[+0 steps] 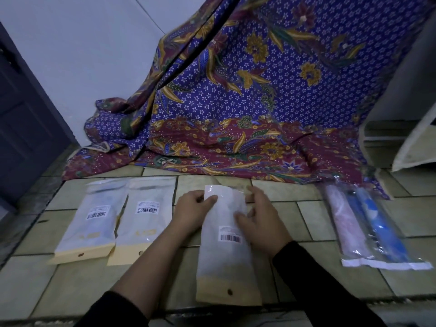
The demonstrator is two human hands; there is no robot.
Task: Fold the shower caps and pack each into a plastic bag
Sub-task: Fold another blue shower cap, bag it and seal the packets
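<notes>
A frosted plastic bag (pixel 224 258) with a barcode label and a tan header strip lies lengthwise on the tiled floor in front of me, a pale folded shower cap faintly showing inside. My left hand (pixel 193 208) pinches the bag's far left corner. My right hand (pixel 257 218) rests on the bag's right side, fingers bent over its upper part. Two more packed bags (pixel 92 223) (pixel 141 220) lie side by side to the left.
A clear packet (pixel 370 230) with a pink and a blue rolled item lies on the tiles at the right. A purple and maroon patterned cloth (pixel 236 128) hangs and pools behind the bags. A dark door (pixel 26 128) stands at the left.
</notes>
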